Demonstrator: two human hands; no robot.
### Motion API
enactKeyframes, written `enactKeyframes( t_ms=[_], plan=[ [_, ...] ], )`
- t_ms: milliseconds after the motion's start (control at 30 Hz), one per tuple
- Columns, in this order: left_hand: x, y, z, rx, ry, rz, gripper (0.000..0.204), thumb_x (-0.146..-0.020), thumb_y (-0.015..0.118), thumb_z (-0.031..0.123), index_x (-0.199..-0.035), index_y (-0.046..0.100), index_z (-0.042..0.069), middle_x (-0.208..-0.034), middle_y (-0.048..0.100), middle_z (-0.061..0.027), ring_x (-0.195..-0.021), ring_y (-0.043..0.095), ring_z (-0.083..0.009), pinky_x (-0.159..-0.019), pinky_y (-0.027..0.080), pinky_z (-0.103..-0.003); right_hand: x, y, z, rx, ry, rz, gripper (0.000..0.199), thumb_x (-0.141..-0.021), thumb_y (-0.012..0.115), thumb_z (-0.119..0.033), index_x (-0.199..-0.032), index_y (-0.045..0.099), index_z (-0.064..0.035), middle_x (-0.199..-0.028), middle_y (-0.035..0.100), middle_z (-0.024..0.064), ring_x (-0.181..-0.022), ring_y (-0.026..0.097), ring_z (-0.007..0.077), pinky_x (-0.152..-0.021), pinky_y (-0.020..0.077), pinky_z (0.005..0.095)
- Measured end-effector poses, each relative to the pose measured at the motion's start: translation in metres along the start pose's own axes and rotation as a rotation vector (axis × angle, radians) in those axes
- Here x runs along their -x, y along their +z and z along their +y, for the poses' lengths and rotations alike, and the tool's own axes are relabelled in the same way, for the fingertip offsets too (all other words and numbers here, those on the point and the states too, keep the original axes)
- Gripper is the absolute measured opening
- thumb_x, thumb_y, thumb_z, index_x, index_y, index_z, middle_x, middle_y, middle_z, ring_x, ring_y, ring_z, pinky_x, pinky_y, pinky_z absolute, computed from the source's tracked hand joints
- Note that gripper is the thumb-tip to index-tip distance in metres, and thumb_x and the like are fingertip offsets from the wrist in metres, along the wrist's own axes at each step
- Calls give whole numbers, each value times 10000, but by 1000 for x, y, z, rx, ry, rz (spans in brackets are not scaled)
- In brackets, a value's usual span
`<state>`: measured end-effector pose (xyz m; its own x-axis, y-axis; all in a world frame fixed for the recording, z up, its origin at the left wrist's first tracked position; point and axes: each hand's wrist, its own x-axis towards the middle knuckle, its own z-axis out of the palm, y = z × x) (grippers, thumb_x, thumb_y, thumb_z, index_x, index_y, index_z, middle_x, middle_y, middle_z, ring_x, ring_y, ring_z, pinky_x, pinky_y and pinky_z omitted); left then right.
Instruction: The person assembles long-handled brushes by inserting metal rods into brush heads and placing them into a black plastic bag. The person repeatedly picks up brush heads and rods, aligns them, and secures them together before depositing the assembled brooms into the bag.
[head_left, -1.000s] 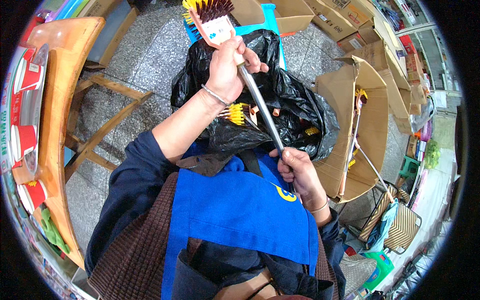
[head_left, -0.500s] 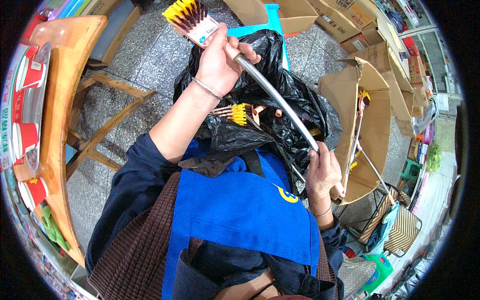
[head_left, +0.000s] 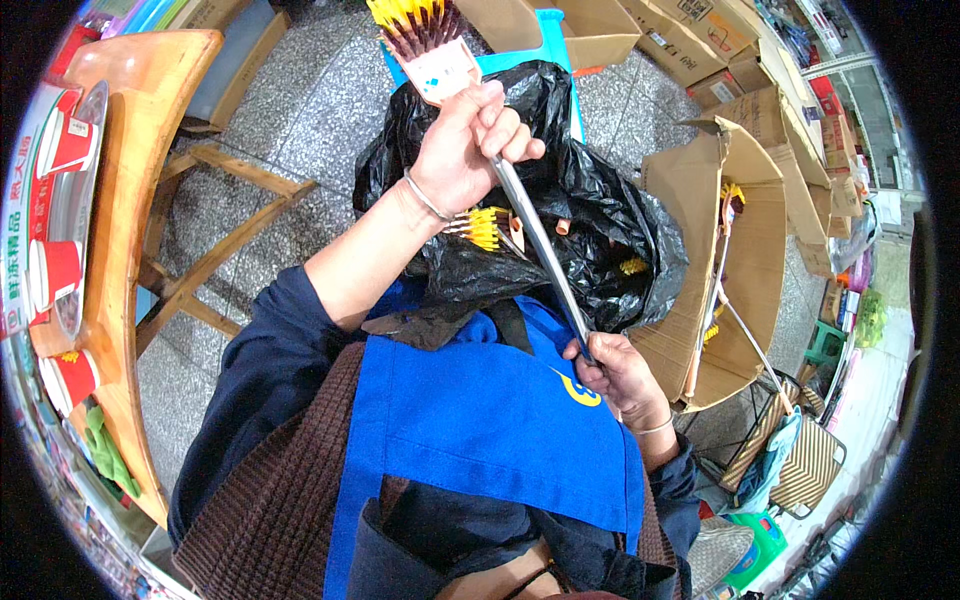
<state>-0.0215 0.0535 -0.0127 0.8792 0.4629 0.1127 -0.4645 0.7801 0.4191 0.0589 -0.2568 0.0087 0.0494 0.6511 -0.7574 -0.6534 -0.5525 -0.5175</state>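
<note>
Red cups are on a wooden table.

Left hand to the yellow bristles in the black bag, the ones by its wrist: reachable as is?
Likely not until it lets go: the left hand is wrapped around the brush, below its head. Otherwise the way looks fairly free: the black bag is open and the yellow bristles show.

Left hand: well forward, curled | right hand: closer in, clenched (both bare)
</note>
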Motion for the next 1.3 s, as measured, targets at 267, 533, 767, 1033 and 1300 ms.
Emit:
enactKeyframes(
  t_ms=[267, 533, 767, 1033, 1300],
  plan=[
    [-13, -2, 8, 111, 168, 460, 323, -936, 515, 244, -656, 401, 132, -534, 377, 11, -542, 419, -153, -717, 490, -387, -1, -2, -3, 1196, -832, 755, 280, -886, 615, -249, -1084, 616, -50, -763, 584, 94, -636, 551, 216, -596, 450, 359],
    [-13, -8, 15, 45, 221, 669, 294, -931, 514, 227, -681, 396, 127, -544, 387, -9, -532, 432, -175, -678, 494, -393, 2, 3, -1, 1609, -981, 1045, 351, -786, 700, -220, -1125, 646, -147, -667, 497, 56, -555, 490, 221, -509, 399, 351],
    [-11, -6, 16, 58, 185, 553, 290, -929, 503, 204, -679, 377, 127, -519, 332, 18, -501, 379, -144, -627, 464, -353, 3, 11, 16, 987, -636, 712, 267, -858, 674, -196, -1080, 650, -50, -821, 669, 122, -707, 637, 167, -658, 500, 266],
    [-19, -12, 20, 106, 189, 496, 305, -899, 533, 172, -648, 368, 121, -508, 332, 23, -456, 358, -122, -574, 393, -311, -7, 12, 8, 634, -414, 420, 257, -867, 664, -180, -1054, 647, -3, -829, 627, 3, -767, 528, 74, -703, 446, 223],
    [-21, -48, 68, 225, 193, 497, 337, -904, 476, 131, -604, 321, 135, -471, 281, 18, -472, 316, -143, -615, 392, -329, 30, -10, -45, 694, -605, 300, 794, -683, 787, 2, -1376, 405, -60, -1175, 507, 71, -1072, 480, 138, -921, 455, 297]
  ],
)
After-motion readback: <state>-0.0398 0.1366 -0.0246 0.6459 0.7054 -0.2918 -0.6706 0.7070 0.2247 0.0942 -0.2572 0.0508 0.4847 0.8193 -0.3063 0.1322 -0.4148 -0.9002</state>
